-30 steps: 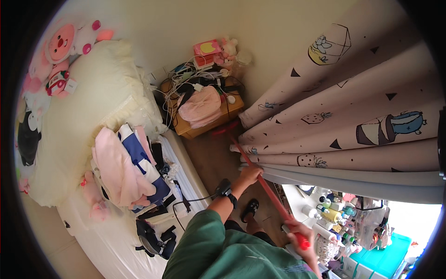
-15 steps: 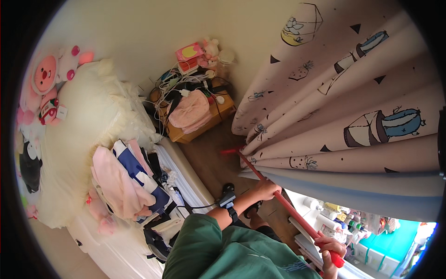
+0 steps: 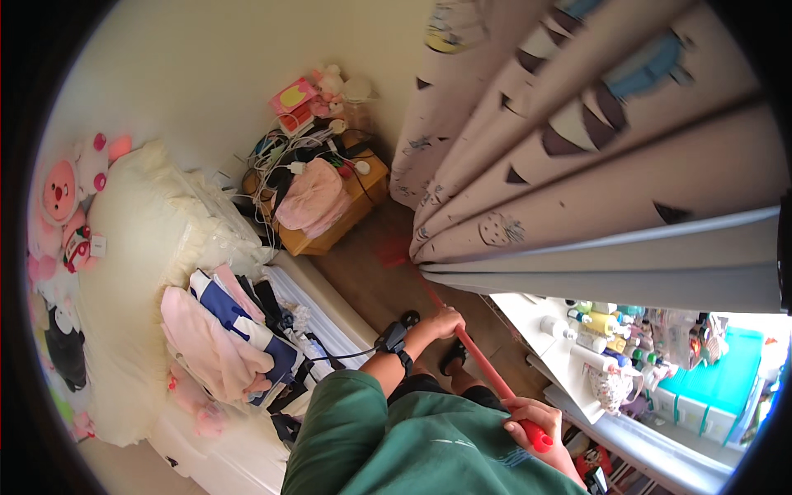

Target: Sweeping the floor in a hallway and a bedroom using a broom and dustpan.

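A long red broom slants from near my body down to the floor. Its red head is blurred and rests low by the curtain's hem, in front of the bedside cabinet. Around the middle of the handle, my left hand is closed, with a strapped device on that wrist. My right hand grips the upper end, and the rounded red tip sticks out past the fingers. Part of the handle beyond my left hand runs close along the curtain.
A wooden cabinet carries cables, a pink pouch and small toys. Left is a bed with clothes, a fluffy cream cover and plush toys. To the right stands a white table with several bottles and a teal-lidded box.
Both hands and the broom handle have shifted left in the picture, while the broom head has moved farther away toward the cabinet. The curtain has swung, and the view has turned somewhat.
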A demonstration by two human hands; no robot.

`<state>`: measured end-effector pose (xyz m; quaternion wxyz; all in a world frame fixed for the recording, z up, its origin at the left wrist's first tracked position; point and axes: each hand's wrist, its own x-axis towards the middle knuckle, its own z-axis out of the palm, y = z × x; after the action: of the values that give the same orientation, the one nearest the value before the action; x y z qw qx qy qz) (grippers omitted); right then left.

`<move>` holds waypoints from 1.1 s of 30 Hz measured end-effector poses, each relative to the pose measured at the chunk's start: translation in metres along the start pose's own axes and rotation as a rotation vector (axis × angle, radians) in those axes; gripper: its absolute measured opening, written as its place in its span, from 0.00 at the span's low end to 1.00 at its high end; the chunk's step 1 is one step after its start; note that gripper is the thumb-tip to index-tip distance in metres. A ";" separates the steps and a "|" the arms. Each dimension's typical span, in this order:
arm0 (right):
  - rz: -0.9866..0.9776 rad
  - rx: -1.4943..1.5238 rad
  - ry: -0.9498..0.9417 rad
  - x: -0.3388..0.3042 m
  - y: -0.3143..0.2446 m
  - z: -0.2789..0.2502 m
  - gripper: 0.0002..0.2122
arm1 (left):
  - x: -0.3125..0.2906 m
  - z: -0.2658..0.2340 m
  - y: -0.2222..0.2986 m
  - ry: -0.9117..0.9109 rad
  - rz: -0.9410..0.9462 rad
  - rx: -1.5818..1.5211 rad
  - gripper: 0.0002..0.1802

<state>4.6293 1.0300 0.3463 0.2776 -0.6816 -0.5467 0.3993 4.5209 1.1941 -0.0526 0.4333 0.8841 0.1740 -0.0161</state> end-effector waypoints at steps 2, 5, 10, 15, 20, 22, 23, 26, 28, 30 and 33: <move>-0.032 0.027 0.020 -0.012 -0.005 -0.008 0.06 | -0.002 0.008 0.020 -0.105 0.026 -0.038 0.09; -0.027 0.014 0.019 -0.031 -0.006 -0.021 0.06 | -0.001 0.017 0.045 -0.205 0.036 -0.068 0.09; 0.023 0.039 0.113 -0.073 0.008 -0.046 0.06 | 0.012 0.045 0.091 -0.313 -0.010 -0.061 0.10; 0.077 0.033 0.262 -0.143 0.035 -0.080 0.06 | 0.042 0.098 0.177 -0.368 0.035 -0.095 0.10; -0.064 0.163 0.438 -0.230 0.079 -0.147 0.11 | 0.048 0.125 0.266 0.027 0.043 -0.145 0.07; -0.154 0.223 0.409 -0.252 0.104 -0.158 0.12 | 0.035 0.131 0.269 0.047 0.031 -0.124 0.07; -0.206 0.237 0.394 -0.251 0.122 -0.151 0.10 | 0.028 0.136 0.265 0.187 0.094 -0.125 0.07; -0.079 0.286 0.132 -0.249 0.170 -0.123 0.04 | 0.005 0.163 0.235 0.102 -0.083 -0.098 0.08; -0.057 0.342 0.116 -0.258 0.190 -0.107 0.04 | 0.005 0.185 0.213 -0.130 -0.195 0.087 0.08; -0.012 0.356 0.141 -0.282 0.199 -0.102 0.03 | 0.012 0.221 0.217 -0.131 -0.127 0.120 0.09; 0.064 0.316 0.267 -0.335 0.200 -0.120 0.03 | 0.039 0.277 0.258 -0.223 -0.009 0.046 0.09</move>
<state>4.8078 0.6637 0.3265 0.4383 -0.6934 -0.4137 0.3949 4.6741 0.8461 -0.0367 0.4294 0.8858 0.1284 -0.1204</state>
